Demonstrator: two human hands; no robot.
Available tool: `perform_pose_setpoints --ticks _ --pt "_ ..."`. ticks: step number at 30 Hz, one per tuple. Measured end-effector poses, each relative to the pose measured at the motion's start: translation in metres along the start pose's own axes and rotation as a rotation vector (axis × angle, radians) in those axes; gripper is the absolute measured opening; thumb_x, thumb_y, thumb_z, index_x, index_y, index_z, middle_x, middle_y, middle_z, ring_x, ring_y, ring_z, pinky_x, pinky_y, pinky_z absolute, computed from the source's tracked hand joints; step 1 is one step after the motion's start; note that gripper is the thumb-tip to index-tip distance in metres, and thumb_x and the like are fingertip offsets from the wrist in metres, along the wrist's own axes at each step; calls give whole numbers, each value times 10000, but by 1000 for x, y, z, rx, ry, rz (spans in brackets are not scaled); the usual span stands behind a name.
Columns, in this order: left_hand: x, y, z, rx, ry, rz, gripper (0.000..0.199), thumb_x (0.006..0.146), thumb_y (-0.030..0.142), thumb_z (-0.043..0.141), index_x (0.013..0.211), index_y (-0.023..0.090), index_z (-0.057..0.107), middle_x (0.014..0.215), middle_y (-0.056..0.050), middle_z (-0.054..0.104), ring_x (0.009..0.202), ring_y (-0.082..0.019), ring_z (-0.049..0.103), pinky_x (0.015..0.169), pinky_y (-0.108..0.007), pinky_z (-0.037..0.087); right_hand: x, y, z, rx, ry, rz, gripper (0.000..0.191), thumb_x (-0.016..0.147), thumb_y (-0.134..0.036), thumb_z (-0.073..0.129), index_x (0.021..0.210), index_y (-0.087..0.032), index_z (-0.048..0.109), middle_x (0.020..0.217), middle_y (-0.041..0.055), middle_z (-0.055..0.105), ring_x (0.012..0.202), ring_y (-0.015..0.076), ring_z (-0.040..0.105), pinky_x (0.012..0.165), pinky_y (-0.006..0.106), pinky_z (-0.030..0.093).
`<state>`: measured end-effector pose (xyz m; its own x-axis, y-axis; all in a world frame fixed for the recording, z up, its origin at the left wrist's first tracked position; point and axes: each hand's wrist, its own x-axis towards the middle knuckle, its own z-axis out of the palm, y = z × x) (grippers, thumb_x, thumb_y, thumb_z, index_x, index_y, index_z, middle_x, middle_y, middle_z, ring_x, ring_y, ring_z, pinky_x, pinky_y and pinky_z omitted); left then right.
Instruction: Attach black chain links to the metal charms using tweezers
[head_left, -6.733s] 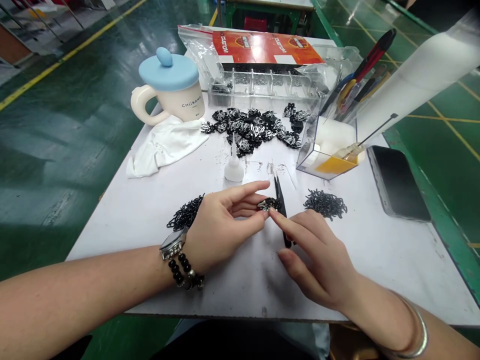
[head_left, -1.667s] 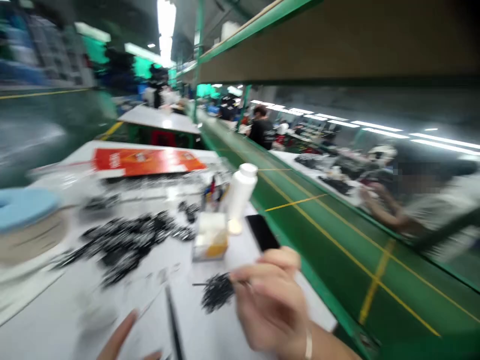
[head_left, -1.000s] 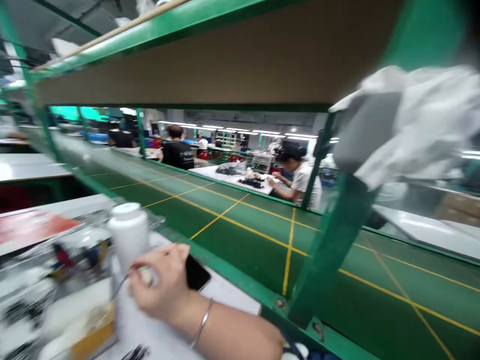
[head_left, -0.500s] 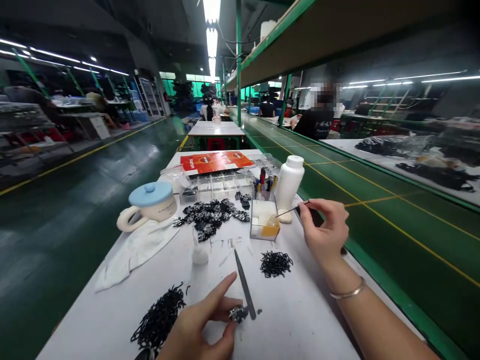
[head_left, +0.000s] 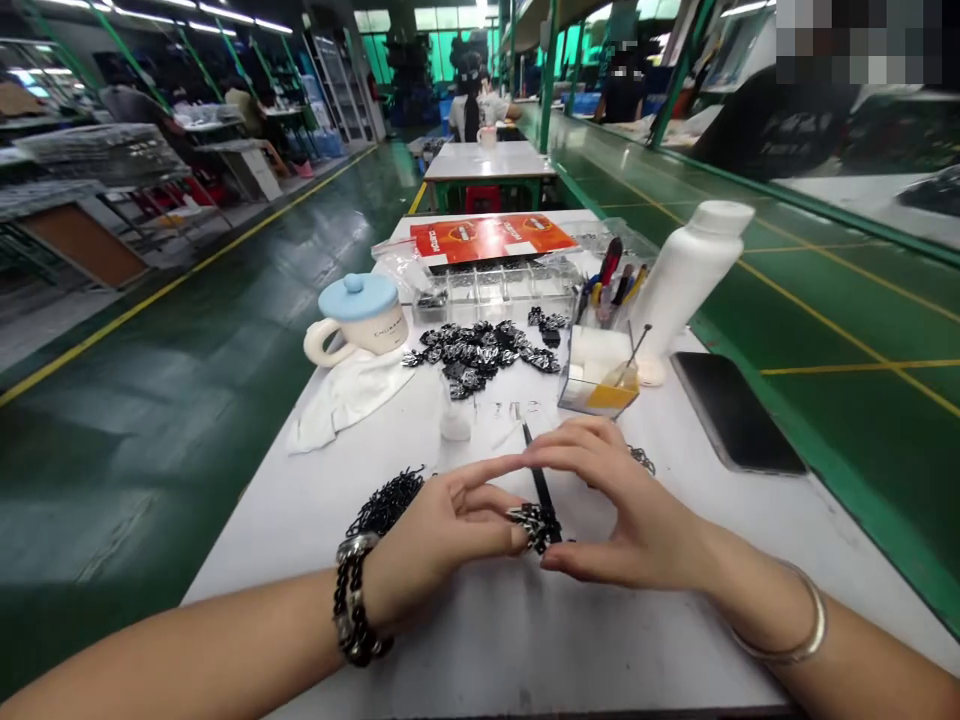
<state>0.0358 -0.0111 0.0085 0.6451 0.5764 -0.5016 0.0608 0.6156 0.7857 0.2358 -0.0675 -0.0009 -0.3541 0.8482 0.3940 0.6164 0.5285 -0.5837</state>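
Observation:
Between the thumb and fingers of my left hand (head_left: 457, 530) is a small black-and-silver part (head_left: 535, 526). My right hand (head_left: 615, 500) is arched over its right side, thumb and fingers apart, with the thumb tip close to the part; I cannot tell whether it touches. Dark tweezers (head_left: 538, 470) lie on the table just behind, partly covered by my fingers. Beside my left wrist is a pile of short black curved pieces (head_left: 386, 502). A second pile (head_left: 642, 459) is mostly hidden behind my right hand. A thin stick (head_left: 639, 345) stands in a small jar inside the clear box (head_left: 592, 408).
Several black-and-silver parts (head_left: 487, 350) lie mid-table, before a clear compartment tray (head_left: 504, 290). A lidded mug (head_left: 379, 325) and white cloth (head_left: 345, 405) sit left. Right are a tall white bottle (head_left: 690, 270) and a phone (head_left: 739, 412). A small white bottle (head_left: 455, 422) stands nearer.
My right hand has let go of the thin stick, now in the jar, and moved left and down to the part in my left hand. The view has shifted, uncovering the phone.

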Motion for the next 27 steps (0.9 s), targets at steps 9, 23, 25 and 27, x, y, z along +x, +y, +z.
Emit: perform_pose_setpoints --ticks 9,23,25,27 --pt "8 1 -1 -92 -74 -49 640 645 30 750 1230 161 528 716 30 670 622 -72 598 665 -194 454 -1 2 10 41 67 5 292 736 -315 702 994 -238 590 930 20 634 913 188 484 845 370 360" --pt "6 -7 -5 -68 -22 5 623 621 46 786 1184 208 577 766 22 689 648 -78 644 630 -139 503 -4 5 16 26 124 -28 254 771 -419 660 942 -239 608 805 17 636 820 174 485 795 371 378" --pt "6 -7 -6 -72 -41 7 612 628 51 785 1181 212 578 790 22 687 665 -73 646 637 -130 501 -4 4 16 21 127 -22 258 761 -421 671 931 -239 608 802 18 637 817 178 487 795 377 377" --pt "7 -6 -7 -70 -74 6 600 641 68 784 1185 212 573 819 16 688 689 -77 650 652 -132 502 -4 4 16 15 136 -15 256 735 -405 700 904 -238 603 795 15 637 813 182 487 791 380 375"
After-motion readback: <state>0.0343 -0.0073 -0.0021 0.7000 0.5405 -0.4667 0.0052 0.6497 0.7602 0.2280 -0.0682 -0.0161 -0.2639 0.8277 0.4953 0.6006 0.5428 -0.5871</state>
